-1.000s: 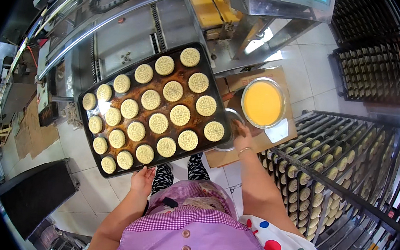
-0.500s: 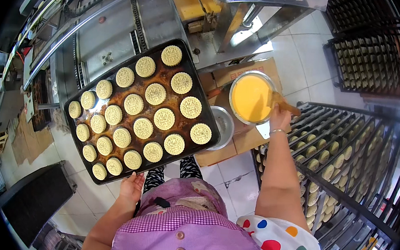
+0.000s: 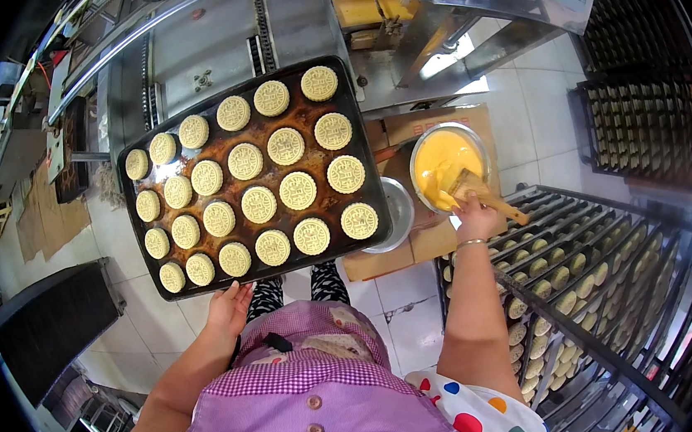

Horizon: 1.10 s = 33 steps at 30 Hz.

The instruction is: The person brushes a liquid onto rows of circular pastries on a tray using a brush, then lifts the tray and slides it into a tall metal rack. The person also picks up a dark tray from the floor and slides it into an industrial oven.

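Observation:
A dark baking tray [image 3: 312, 134] carries rows of round, pale, stamped pastries [image 3: 286, 145], tilted across the view to the left. At its near edge, my left hand [image 3: 229, 308] grips the rim, with part of the fingers hidden beneath. My right hand [image 3: 477, 220] is closed around a flat wooden pastry brush [image 3: 500, 204]. The brush head is at the near right side of a round metal bowl [image 3: 415, 191] of yellow-orange liquid [image 3: 443, 157], which looks like egg wash. Yellow liquid clings to the bristles.
Cardboard [image 3: 371, 262] lies under the bowl, beside a second metal bowl [image 3: 398, 217]. On the right stands a black rack [image 3: 595, 311] of pastry trays. A metal conveyor machine [image 3: 204, 44] lies beyond the tray. A black box-like object [image 3: 62, 309] sits at lower left.
My right hand has drawn the brush nearer to me, toward the bowl's near rim. The liquid's surface, smooth before, is now disturbed. My left hand stays at the tray's edge.

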Each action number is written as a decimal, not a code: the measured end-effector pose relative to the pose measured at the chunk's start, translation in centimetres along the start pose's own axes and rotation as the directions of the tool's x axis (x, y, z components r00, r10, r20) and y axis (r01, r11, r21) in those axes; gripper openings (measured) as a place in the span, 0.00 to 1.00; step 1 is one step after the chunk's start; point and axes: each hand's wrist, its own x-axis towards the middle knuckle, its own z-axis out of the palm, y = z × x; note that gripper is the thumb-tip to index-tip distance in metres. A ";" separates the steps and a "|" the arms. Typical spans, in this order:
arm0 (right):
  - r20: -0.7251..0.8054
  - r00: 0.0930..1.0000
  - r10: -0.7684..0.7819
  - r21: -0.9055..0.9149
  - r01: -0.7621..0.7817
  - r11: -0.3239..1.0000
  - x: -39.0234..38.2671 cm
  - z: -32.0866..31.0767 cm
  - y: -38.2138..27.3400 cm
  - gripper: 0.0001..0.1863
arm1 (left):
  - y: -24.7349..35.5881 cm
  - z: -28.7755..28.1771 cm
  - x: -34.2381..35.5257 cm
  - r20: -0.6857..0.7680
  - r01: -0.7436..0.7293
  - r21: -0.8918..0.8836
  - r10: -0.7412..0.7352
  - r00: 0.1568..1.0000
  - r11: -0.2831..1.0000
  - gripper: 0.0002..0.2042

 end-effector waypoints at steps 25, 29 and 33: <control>0.745 0.662 0.085 -0.054 -0.068 0.996 -27.1 35.4 0.3 0.27 | 5.7 -9.5 -2.6 0.189 -0.010 0.605 -0.131 0.973 0.796 0.08; 0.702 0.706 0.092 -0.166 0.037 0.985 -28.4 39.8 1.6 0.27 | 6.8 -12.3 -2.1 0.153 -0.072 0.498 -0.006 0.988 0.864 0.04; 0.551 0.833 -0.053 -0.063 0.105 0.992 -23.5 37.4 -1.0 0.23 | 7.7 -15.1 -2.1 0.116 -0.087 0.435 0.040 0.992 0.896 0.02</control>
